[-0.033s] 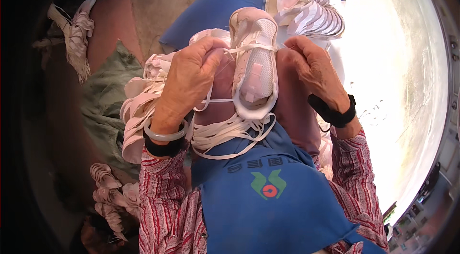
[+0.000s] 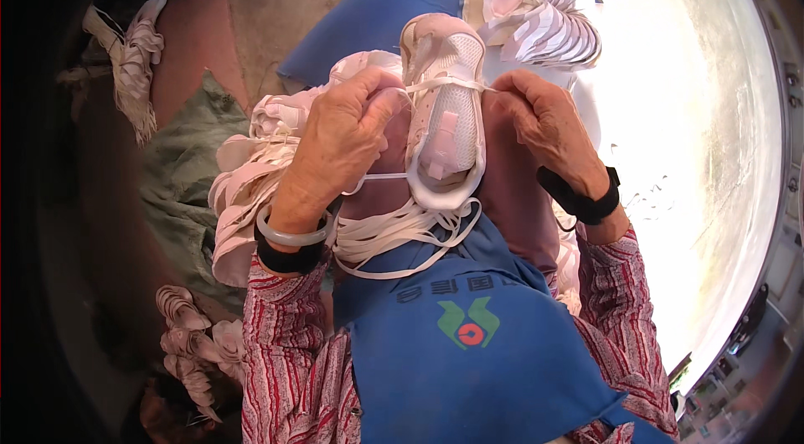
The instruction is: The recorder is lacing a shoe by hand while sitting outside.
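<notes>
A pale pink and white shoe upper (image 2: 423, 121) lies across my lap, its mesh toe part away from me and its rounded collar toward me. A white shoelace (image 2: 452, 84) crosses over it, drawn out to both sides. My left hand (image 2: 343, 126) is closed in a pinch on the lace just left of the upper. To the right, my right hand (image 2: 544, 121) pinches the lace's other side, its fingertips close to the upper's edge. Below the collar, a bundle of loose white laces (image 2: 389, 234) rests on my lap and blue apron (image 2: 486, 377).
Stacked pale shoe uppers (image 2: 239, 209) sit beside my left forearm. Another nested stack of uppers (image 2: 557, 38) lies at the far right on a blue surface (image 2: 368, 17). More uppers (image 2: 188, 343) are at the lower left, near a green cloth (image 2: 188, 167).
My left hand has shifted slightly right, nearer the upper, and its fingers have turned inward. My right hand has moved slightly left and down. Both still pinch the lace.
</notes>
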